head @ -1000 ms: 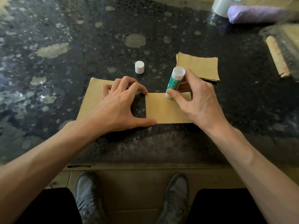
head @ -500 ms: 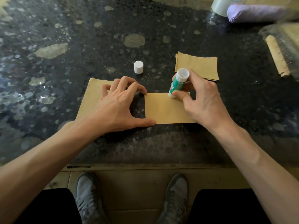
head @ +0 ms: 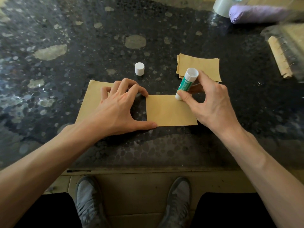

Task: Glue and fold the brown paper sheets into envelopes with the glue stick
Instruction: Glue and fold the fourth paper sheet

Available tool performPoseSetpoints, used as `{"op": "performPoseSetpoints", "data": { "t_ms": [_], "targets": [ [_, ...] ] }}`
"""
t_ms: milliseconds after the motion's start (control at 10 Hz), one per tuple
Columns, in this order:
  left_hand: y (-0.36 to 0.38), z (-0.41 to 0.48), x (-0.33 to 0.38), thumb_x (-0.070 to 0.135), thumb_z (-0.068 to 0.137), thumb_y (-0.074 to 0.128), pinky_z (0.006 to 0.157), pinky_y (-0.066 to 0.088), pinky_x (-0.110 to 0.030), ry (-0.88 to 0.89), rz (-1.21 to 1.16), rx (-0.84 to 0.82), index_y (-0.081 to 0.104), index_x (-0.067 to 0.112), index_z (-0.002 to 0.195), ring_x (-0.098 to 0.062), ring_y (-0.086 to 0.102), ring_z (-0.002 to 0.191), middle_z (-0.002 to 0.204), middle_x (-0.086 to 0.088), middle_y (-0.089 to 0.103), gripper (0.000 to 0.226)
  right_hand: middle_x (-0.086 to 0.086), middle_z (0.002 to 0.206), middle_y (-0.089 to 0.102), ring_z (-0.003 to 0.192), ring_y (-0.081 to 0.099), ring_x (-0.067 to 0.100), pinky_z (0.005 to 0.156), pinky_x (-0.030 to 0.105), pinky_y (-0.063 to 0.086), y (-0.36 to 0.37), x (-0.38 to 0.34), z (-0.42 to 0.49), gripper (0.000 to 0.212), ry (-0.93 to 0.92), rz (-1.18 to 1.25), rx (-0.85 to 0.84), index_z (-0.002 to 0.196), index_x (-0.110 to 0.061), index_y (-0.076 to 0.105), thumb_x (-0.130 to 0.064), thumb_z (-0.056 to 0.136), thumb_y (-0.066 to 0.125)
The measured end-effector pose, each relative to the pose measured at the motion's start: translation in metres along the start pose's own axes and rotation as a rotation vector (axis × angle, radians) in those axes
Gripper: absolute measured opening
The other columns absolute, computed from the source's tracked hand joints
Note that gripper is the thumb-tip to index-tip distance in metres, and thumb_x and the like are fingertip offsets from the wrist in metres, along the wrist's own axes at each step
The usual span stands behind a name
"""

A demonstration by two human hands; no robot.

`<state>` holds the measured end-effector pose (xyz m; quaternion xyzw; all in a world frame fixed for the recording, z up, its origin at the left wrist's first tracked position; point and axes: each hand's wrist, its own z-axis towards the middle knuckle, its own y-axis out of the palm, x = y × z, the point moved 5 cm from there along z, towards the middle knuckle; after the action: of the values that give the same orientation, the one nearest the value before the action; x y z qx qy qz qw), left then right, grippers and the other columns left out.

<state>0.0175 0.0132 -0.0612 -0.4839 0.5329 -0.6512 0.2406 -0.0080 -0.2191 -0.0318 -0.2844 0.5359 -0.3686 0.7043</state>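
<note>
A small brown paper sheet (head: 171,111) lies flat near the table's front edge. My left hand (head: 121,109) is spread, with index fingertip and thumb tip pinning the sheet's left edge. My right hand (head: 210,102) grips a green and white glue stick (head: 186,83), tilted, its tip pressed on the sheet's far right corner. A larger brown sheet (head: 92,99) lies under my left hand. The white cap (head: 139,68) stands behind the sheets. A stack of brown sheets (head: 199,66) lies behind my right hand.
The dark speckled tabletop (head: 82,38) stretches far to the left and back. At the back right are a tape roll (head: 221,5), a purple bundle (head: 256,13) and a clear container with brown paper (head: 283,50). My shoes show below the table edge.
My right hand has slid the glue stick rightward along the sheet's far edge to its right corner. My left hand has stayed in place.
</note>
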Motion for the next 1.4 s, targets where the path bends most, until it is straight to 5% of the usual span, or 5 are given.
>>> {"op": "performPoseSetpoints", "data": {
  "t_ms": [400,800,1200,1400],
  "targets": [
    [0.0,0.0,0.0,0.099,0.055,0.048,0.104,0.019,-0.036,0.004,0.001,-0.006,0.046,0.042,0.132,-0.011,0.031,0.132,0.136,0.013,0.036,0.096,-0.002,0.117,0.068,0.099,0.058,0.003,0.087,0.019,0.047,-0.01,0.009,-0.001,0.039,-0.004,-0.058,-0.016,0.124,-0.015,0.059,-0.039,0.096,0.073],
    [0.0,0.0,0.0,0.099,0.055,0.047,0.104,0.019,-0.035,0.005,-0.001,-0.011,0.046,0.043,0.132,-0.01,0.03,0.132,0.136,0.014,0.035,0.096,-0.017,0.112,0.053,0.102,0.054,-0.001,0.077,-0.001,0.036,-0.014,0.017,-0.003,0.042,0.013,-0.077,-0.017,0.127,-0.015,0.058,-0.039,0.096,0.071],
    [0.001,0.0,0.0,0.099,0.054,0.048,0.103,0.018,-0.034,0.004,0.002,-0.007,0.046,0.043,0.131,-0.01,0.031,0.132,0.136,0.014,0.035,0.095,-0.016,0.113,0.058,0.101,0.057,-0.001,0.079,0.001,0.041,-0.017,0.022,-0.003,0.038,-0.001,-0.048,0.005,0.125,-0.014,0.059,-0.037,0.096,0.072],
    [0.001,0.001,0.0,0.1,0.054,0.047,0.104,0.018,-0.034,0.002,0.003,-0.013,0.045,0.043,0.132,-0.01,0.03,0.132,0.136,0.014,0.035,0.097,0.007,0.111,0.07,0.103,0.07,0.016,0.093,0.033,0.058,-0.031,0.038,-0.002,0.025,0.073,0.335,0.189,0.116,-0.007,0.061,-0.021,0.098,0.072]
  ]
}}
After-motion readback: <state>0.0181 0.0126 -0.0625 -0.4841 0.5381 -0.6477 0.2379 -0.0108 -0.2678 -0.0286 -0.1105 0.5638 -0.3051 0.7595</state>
